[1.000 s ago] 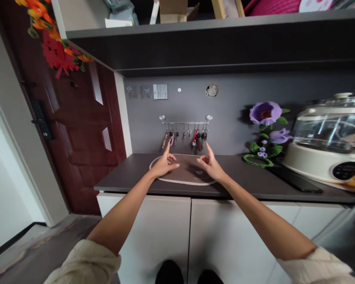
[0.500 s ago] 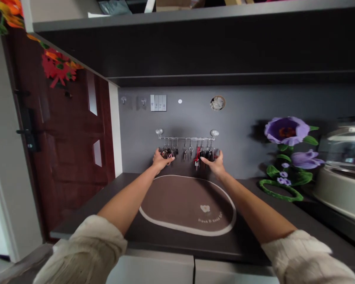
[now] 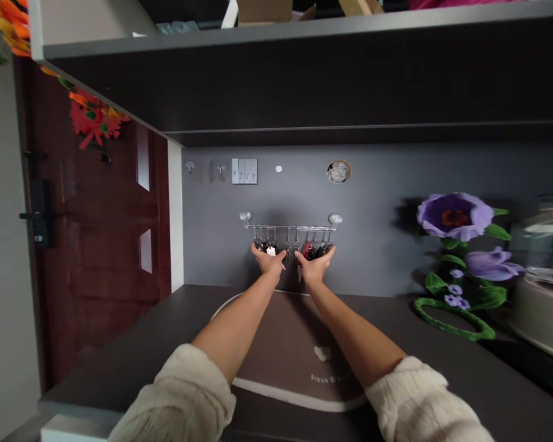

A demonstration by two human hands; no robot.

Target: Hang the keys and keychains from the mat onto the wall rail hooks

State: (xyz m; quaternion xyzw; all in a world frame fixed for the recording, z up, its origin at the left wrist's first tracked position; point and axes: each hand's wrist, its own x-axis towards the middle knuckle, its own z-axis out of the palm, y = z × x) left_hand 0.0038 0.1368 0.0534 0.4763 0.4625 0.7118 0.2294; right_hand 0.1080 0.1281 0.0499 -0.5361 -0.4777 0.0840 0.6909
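Observation:
A clear rod rack (image 3: pixel 289 228) with hooks is fixed to the grey wall by two round mounts, and bunches of keys hang from it. On the left, my left hand (image 3: pixel 270 263) is closed around a bunch of keys with a white tag (image 3: pixel 271 251) showing between thumb and fingers. My right hand (image 3: pixel 316 267) is wrapped around the right-hand bunch, where a red strap (image 3: pixel 306 249) and dark key fobs (image 3: pixel 320 251) show. A few keys (image 3: pixel 289 252) hang in the narrow gap between my thumbs. My fingertips are partly hidden behind the keys.
A brown mat (image 3: pixel 299 344) lies on the dark counter below my arms. A dark shelf (image 3: pixel 295 80) overhangs the rack. Purple artificial flowers (image 3: pixel 456 218) and a cream appliance (image 3: pixel 541 313) stand at right. A red-brown door (image 3: pixel 110 245) is at left.
Both hands have moved inward toward each other, from the outer ends of the row of keys, gathering the hanging keys. The camera view has tilted slightly upward.

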